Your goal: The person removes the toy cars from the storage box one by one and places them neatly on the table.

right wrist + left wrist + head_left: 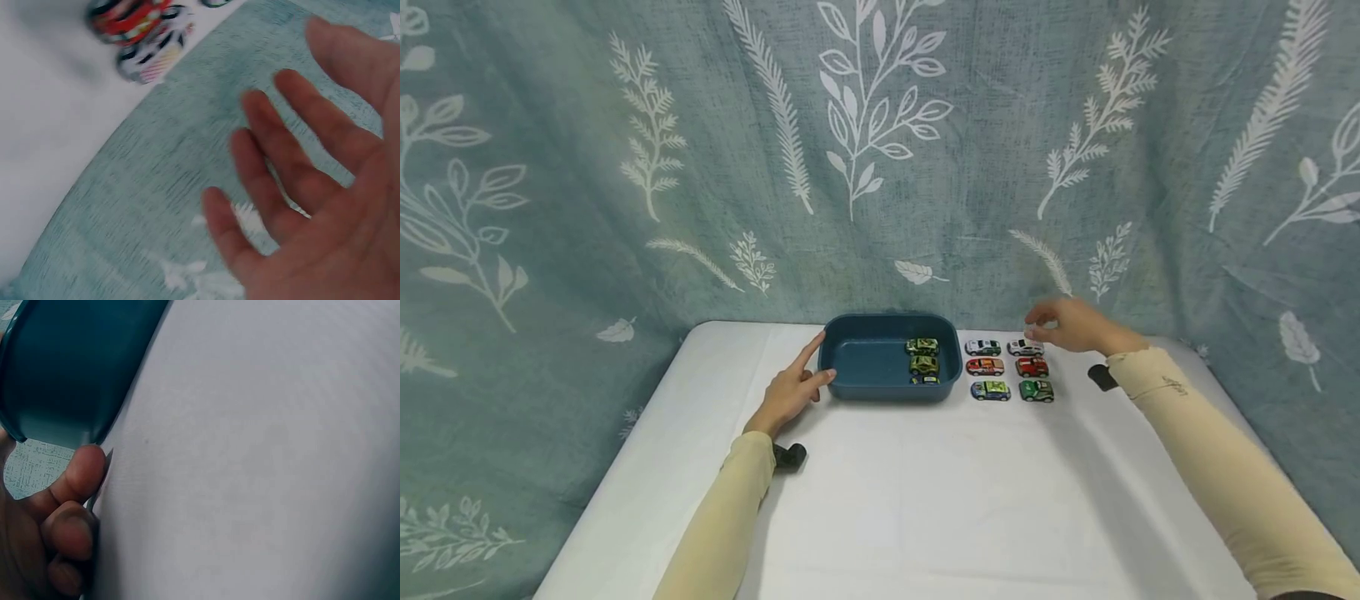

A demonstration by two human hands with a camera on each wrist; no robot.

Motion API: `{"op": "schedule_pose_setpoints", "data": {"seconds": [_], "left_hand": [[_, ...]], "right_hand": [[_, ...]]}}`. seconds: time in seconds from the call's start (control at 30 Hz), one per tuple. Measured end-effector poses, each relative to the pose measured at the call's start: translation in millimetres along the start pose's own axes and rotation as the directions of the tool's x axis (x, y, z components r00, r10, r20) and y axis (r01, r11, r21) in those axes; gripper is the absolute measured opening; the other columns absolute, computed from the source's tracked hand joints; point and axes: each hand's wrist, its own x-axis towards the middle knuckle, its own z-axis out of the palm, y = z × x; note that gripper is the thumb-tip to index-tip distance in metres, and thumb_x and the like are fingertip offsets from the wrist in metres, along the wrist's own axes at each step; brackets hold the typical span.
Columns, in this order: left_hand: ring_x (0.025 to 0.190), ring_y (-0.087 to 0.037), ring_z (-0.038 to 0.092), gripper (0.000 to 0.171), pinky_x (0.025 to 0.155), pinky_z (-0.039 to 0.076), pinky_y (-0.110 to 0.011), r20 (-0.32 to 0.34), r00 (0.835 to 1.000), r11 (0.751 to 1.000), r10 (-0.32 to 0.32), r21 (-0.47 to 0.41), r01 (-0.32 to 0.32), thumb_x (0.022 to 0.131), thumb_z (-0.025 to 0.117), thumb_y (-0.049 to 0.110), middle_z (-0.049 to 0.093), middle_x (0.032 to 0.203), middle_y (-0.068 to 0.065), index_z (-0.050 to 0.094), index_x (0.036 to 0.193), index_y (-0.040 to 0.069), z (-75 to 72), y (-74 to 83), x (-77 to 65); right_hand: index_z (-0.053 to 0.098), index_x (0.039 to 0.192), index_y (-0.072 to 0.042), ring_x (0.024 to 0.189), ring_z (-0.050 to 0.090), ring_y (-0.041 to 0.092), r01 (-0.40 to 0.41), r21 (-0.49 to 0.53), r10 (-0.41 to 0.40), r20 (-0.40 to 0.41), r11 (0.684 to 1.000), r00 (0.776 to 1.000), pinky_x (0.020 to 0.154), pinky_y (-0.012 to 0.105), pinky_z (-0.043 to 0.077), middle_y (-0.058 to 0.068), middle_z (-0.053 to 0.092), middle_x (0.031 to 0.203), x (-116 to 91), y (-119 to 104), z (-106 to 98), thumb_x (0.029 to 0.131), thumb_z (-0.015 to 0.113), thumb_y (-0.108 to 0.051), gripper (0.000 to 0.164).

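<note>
A dark-blue rectangular plastic tray (868, 362) on the white surface (865, 500) is touched by the left hand (788, 392), thumb and index spread; right of it, a white toy car (1023, 348) is closely overhung by the right hand (1072, 323), fingers parted.

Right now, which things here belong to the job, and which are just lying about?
Job, judging by the hands:
blue tray, left hand at its left end
three toy cars inside it
six toy cars beside it, right hand near the back right one

Only around it:
white-covered table
leafy-patterned curtain
black wrist-worn devices
</note>
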Motion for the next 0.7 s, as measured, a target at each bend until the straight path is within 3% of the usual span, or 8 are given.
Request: {"op": "schedule_pose_setpoints", "data": {"seconds": [0.13, 0.3, 0.47, 0.7], "left_hand": [[0.067, -0.023, 0.062, 0.076, 0.07, 0.041, -0.037, -0.003, 1.0, 1.0, -0.006, -0.015, 0.006, 0.1, 0.062, 0.058, 0.07, 0.071, -0.006, 0.021, 0.164, 0.057, -0.6, -1.3, -0.4], [0.068, -0.023, 0.06, 0.076, 0.069, 0.041, -0.037, 0.013, 1.0, 1.0, -0.003, -0.028, 0.003, 0.101, 0.063, 0.057, 0.07, 0.072, -0.005, 0.02, 0.165, 0.057, 2.5, -1.5, 0.6], [0.067, -0.023, 0.059, 0.077, 0.067, 0.039, -0.036, 0.016, 1.0, 1.0, -0.007, -0.025, 0.007, 0.101, 0.062, 0.057, 0.07, 0.072, -0.005, 0.02, 0.165, 0.057, 2.4, 0.4, -0.3], [0.068, -0.023, 0.059, 0.076, 0.069, 0.04, -0.037, 0.013, 1.0, 1.0, -0.012, -0.017, 0.012, 0.101, 0.062, 0.057, 0.07, 0.073, -0.006, 0.02, 0.164, 0.058, -3.4, 2.7, -0.8]], "right_hand": [[0.071, 0.132, 0.001, 0.132, 0.058, 0.05, 0.048, 0.04, -0.043, -0.099, 0.998, 0.994, 0.108, 0.066, 0.045, 0.027, 0.068, 0.136, 28, -12, 14, 0.106, 0.066, -0.028, 0.04], [0.074, 0.128, 0.0, 0.134, 0.056, 0.047, 0.172, 0.108, -0.153, -0.164, 0.979, 0.974, 0.114, 0.065, 0.039, 0.023, 0.069, 0.134, 61, -27, 42, 0.104, 0.07, -0.025, 0.035], [0.075, 0.128, -0.001, 0.137, 0.054, 0.047, 0.217, 0.133, -0.208, -0.074, 0.967, 0.975, 0.114, 0.065, 0.04, 0.024, 0.065, 0.14, 82, -45, 56, 0.103, 0.071, -0.026, 0.035], [0.074, 0.132, -0.003, 0.143, 0.049, 0.049, 0.173, 0.108, -0.18, 0.053, 0.979, 0.982, 0.115, 0.064, 0.041, 0.028, 0.058, 0.151, 103, -68, 61, 0.105, 0.069, -0.03, 0.039]]}}
